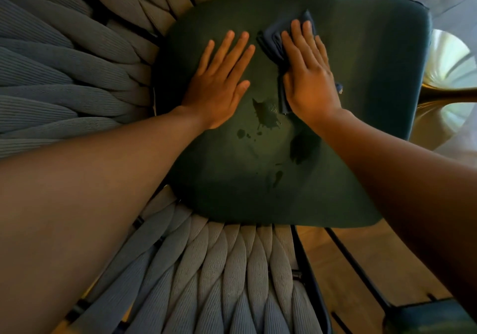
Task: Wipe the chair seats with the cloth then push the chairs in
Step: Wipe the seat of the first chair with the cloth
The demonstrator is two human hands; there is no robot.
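A dark green seat cushion point(361, 132) fills the middle of the view, with dark wet spots point(265, 113) near its centre. My right hand point(308, 75) lies flat on a folded dark blue cloth point(271, 42), pressing it onto the far part of the seat. The cloth sticks out beyond my fingertips and along my thumb side. My left hand point(219, 80) rests flat and open on the bare cushion just left of the cloth, fingers spread, holding nothing.
Thick grey woven rope bands point(64, 70) of the chair's back and arms curve around the seat on the left and at the bottom point(219, 277). A gold table base point(449, 75) stands at the right. Wooden floor point(343, 269) and another dark seat corner point(428, 318) show at lower right.
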